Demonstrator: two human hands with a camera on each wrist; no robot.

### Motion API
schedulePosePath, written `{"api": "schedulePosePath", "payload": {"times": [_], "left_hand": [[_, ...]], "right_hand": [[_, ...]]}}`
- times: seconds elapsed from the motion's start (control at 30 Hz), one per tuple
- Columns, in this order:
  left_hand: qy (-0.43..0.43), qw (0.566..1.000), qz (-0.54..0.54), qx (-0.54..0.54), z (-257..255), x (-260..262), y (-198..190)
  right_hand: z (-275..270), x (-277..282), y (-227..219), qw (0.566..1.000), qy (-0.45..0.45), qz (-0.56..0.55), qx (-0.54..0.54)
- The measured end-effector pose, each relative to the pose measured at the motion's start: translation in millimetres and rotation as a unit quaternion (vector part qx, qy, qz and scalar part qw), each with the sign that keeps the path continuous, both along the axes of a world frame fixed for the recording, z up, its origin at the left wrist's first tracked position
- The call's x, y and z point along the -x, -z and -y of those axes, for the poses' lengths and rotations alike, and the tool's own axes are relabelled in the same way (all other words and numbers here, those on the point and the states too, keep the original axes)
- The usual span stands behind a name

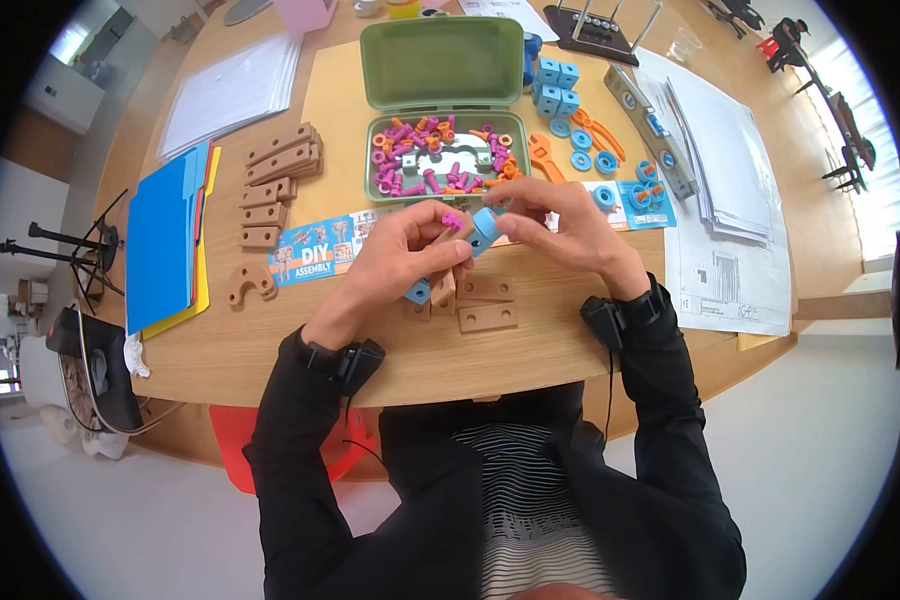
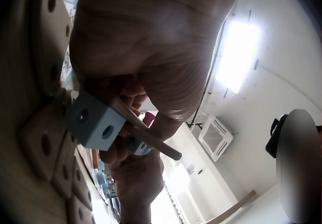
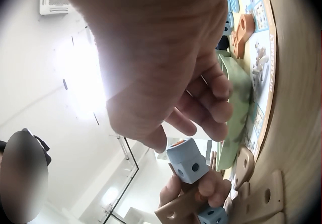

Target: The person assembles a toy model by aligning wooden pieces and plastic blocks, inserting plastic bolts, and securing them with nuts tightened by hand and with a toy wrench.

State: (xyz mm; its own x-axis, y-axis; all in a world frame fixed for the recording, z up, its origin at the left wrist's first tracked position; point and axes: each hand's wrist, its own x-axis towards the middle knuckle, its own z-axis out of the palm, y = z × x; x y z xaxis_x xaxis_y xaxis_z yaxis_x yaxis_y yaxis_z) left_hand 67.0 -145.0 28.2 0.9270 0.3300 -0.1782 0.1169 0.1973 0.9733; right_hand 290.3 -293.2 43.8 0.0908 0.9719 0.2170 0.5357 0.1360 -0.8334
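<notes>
Our right hand (image 1: pixel 570 220) curves loosely, fingers apart, its thumb tip by the round end of the upper blue block (image 1: pixel 483 232); we cannot tell whether they touch. Our left hand (image 1: pixel 395 255) grips the wooden piece (image 1: pixel 455 234) joined to that block, a purple bolt (image 1: pixel 453 220) showing by its fingertips. Under that hand we see the lower blue block (image 1: pixel 417 292), near loose flat strips (image 1: pixel 487 318) on the table (image 1: pixel 370 370). Beyond are the printed sheet (image 1: pixel 315 250) and the open green box (image 1: pixel 372 160) of purple and orange bolts, with orange tools (image 1: pixel 545 160) to its right.
</notes>
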Motion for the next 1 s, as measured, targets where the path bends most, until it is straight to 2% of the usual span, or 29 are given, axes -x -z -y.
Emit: {"api": "schedulePosePath", "payload": {"times": [0.17,0.23,0.27,0.33,0.43,0.57,0.63,0.77,0.83,0.93,1.0], "left_hand": [[0.006,1.000,0.002,0.001,-1.8,-0.5,0.8],[0.013,1.000,-0.006,0.014,-1.1,-0.8,-1.5],[0.013,1.000,-0.006,0.014,-1.2,-0.5,-1.5],[0.009,1.000,0.001,0.002,-1.1,-0.4,-1.5],[0.009,1.000,-0.001,0.001,-0.7,-0.3,-2.5],[0.010,1.000,-0.006,0.008,-0.8,-0.2,-4.2],[0.012,1.000,-0.011,-0.003,-2.1,-0.1,-1.4],[0.010,1.000,-0.003,-0.006,-2.3,-0.2,-0.2],[0.010,1.000,0.015,0.017,-2.4,-0.8,0.6],[0.010,1.000,0.012,0.014,-3.4,-0.7,1.7],[0.013,1.000,0.014,0.013,-4.3,-1.0,2.8]], "right_hand": [[0.0,-4.5,10.6,0.999,-0.038,-0.011,-0.014],[-1.0,-12.2,14.5,0.997,0.004,0.019,0.071],[-1.2,-10.9,14.0,0.997,0.004,0.019,0.071],[-1.2,-6.5,11.0,0.998,0.032,-0.039,0.034],[0.3,1.3,-0.1,1.000,-0.014,-0.002,-0.022],[1.0,-2.8,13.6,1.000,-0.021,0.005,-0.020],[-0.4,-12.8,15.5,0.997,0.014,-0.007,0.082],[-1.1,-3.1,4.5,0.996,0.046,-0.064,0.030],[0.3,-1.7,3.2,1.000,-0.002,-0.017,0.001],[-1.5,0.5,3.3,0.999,-0.045,-0.022,-0.016],[-1.3,2.3,5.4,0.998,-0.043,-0.037,-0.009]]}}
